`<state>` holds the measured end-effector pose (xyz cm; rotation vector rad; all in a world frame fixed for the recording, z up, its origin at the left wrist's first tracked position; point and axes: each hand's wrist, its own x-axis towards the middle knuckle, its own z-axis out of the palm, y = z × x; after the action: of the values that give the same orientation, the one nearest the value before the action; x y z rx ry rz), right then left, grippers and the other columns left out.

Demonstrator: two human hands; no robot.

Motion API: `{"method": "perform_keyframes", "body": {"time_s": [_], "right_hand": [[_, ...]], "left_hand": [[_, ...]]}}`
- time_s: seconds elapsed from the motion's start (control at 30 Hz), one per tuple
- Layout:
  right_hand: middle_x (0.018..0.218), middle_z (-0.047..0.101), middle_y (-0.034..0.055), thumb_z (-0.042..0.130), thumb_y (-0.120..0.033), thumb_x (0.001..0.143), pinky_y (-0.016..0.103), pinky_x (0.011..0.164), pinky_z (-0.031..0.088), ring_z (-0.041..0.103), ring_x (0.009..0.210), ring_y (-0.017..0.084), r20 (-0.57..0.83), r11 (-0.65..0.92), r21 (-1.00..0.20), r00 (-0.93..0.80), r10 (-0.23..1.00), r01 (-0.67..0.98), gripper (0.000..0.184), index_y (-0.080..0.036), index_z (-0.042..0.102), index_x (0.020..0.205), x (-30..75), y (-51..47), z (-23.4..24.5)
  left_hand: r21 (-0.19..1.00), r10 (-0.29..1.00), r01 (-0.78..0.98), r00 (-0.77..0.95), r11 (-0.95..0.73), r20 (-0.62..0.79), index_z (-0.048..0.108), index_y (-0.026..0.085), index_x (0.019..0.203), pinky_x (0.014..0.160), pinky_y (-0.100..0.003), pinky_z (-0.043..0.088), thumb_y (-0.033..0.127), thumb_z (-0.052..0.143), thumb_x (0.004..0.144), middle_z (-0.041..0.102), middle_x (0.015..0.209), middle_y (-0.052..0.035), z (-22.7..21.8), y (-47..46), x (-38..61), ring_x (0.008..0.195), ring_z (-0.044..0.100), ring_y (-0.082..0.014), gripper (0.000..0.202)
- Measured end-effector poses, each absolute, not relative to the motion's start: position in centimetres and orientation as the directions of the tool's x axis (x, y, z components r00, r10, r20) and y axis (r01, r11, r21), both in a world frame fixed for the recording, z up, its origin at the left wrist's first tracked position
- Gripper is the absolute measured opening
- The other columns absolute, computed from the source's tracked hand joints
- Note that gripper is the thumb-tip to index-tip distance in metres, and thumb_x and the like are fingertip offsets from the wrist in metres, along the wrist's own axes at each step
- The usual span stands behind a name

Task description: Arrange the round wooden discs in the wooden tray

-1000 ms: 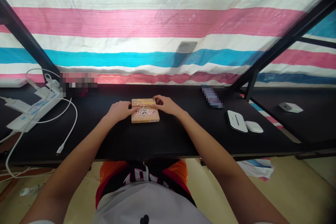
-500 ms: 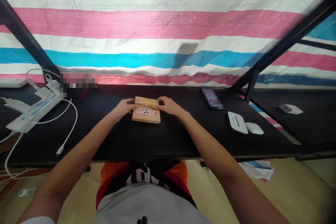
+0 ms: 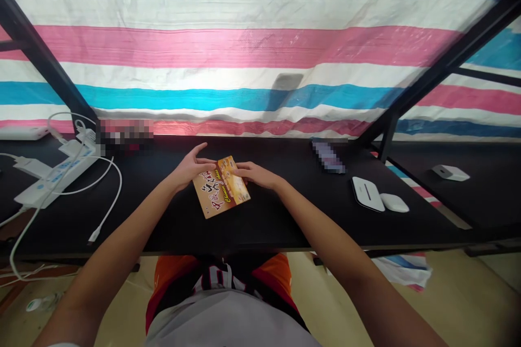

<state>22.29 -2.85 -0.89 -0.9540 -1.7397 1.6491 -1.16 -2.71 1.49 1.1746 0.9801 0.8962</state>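
Observation:
A flat yellow-and-tan Chinese chess box (image 3: 215,195), with large characters and "Chinese chess" printed on its face, is held at an angle over the middle of the black desk. My left hand (image 3: 191,169) grips its far left edge, thumb on the face and index finger sticking out away from the box. My right hand (image 3: 257,174) holds the far right edge with its thumb side over the printed face. The fingers beneath the box are hidden. Whether the box touches the desk I cannot tell.
On the left lie a white power strip (image 3: 61,176) with plugs and a white cable (image 3: 118,195). To the right are a blurred phone (image 3: 328,156), a white flat case (image 3: 368,193) and a white mouse-like object (image 3: 394,203). A striped plastic sheet (image 3: 228,46) hangs behind the desk.
The box has been turned between my hands, so its lettering now runs slantwise, and it has come nearer to me. My left index finger has stretched out.

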Motion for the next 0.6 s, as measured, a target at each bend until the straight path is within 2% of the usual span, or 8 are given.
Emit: {"method": "perform_keyframes", "body": {"time_s": [0.1, 0.2, 0.27, 0.4, 0.5, 0.6], "right_hand": [[0.081, 0.067, 0.0021, 0.066, -0.045, 0.077, 0.019, 0.045, 0.035, 0.050, 0.055, 0.007, -0.110, -0.031, -0.989, -0.577, 0.810, 0.145, 0.040, -0.016, 0.067, 0.104, 22.4, -2.5, -1.4], [0.079, 0.067, 0.0027, 0.067, -0.043, 0.076, 0.018, 0.045, 0.038, 0.053, 0.056, 0.008, -0.092, -0.069, -0.995, -0.475, 0.875, 0.066, 0.036, -0.015, 0.066, 0.099, 22.8, -1.8, -1.9], [0.083, 0.068, 0.0041, 0.068, -0.042, 0.075, 0.018, 0.045, 0.041, 0.057, 0.060, 0.010, -0.062, -0.082, -0.996, -0.379, 0.923, -0.038, 0.035, -0.016, 0.064, 0.098, 23.1, -1.3, -2.2], [0.090, 0.069, 0.0048, 0.072, -0.034, 0.072, 0.021, 0.054, 0.052, 0.064, 0.069, 0.013, -0.067, -0.131, -0.966, -0.273, 0.960, -0.222, 0.033, -0.019, 0.060, 0.100, 23.5, -0.8, -2.4], [0.098, 0.070, 0.0053, 0.074, -0.027, 0.068, 0.027, 0.067, 0.057, 0.068, 0.081, 0.017, -0.088, -0.176, -0.951, -0.324, 0.942, -0.254, 0.036, -0.020, 0.059, 0.100, 23.5, -1.1, -2.2], [0.098, 0.071, 0.0066, 0.076, -0.025, 0.067, 0.028, 0.069, 0.058, 0.069, 0.082, 0.018, -0.105, -0.202, -0.958, -0.406, 0.908, -0.205, 0.038, -0.019, 0.060, 0.100, 23.6, -1.4, -1.9]], "left_hand": [[0.980, 0.934, -0.062, 0.320, 0.190, -0.160, 0.030, 0.022, 0.141, 0.070, -0.035, 0.055, 0.025, 0.080, 0.063, 0.070, 0.101, -0.0107, 0.8, -2.7, -0.5, 0.076, 0.069, -0.0217, 0.093], [0.977, 0.967, -0.086, 0.184, 0.195, -0.177, 0.049, 0.016, 0.126, 0.068, -0.030, 0.055, 0.035, 0.074, 0.070, 0.069, 0.100, -0.0110, 0.2, -2.1, -0.6, 0.078, 0.068, -0.0191, 0.064], [0.968, 0.950, -0.054, 0.214, 0.243, -0.227, 0.059, 0.013, 0.110, 0.069, -0.028, 0.054, 0.041, 0.072, 0.072, 0.068, 0.100, -0.0123, 0.0, -1.7, -1.2, 0.080, 0.067, -0.0184, 0.049], [0.953, 0.889, 0.097, 0.343, 0.287, -0.302, 0.065, 0.011, 0.095, 0.071, -0.029, 0.055, 0.043, 0.075, 0.068, 0.069, 0.090, -0.0123, -0.1, -1.4, -2.0, 0.073, 0.067, -0.0174, 0.043], [0.970, 0.925, 0.088, 0.292, 0.226, -0.242, 0.065, 0.012, 0.092, 0.069, -0.029, 0.054, 0.040, 0.077, 0.066, 0.068, 0.081, -0.0091, -0.2, -1.6, -1.7, 0.070, 0.065, -0.0161, 0.041], [0.989, 0.957, 0.039, 0.248, 0.146, -0.151, 0.065, 0.012, 0.094, 0.062, -0.026, 0.053, 0.042, 0.073, 0.067, 0.067, 0.078, -0.0062, -0.1, -1.7, -1.4, 0.069, 0.063, -0.0147, 0.041]]}}
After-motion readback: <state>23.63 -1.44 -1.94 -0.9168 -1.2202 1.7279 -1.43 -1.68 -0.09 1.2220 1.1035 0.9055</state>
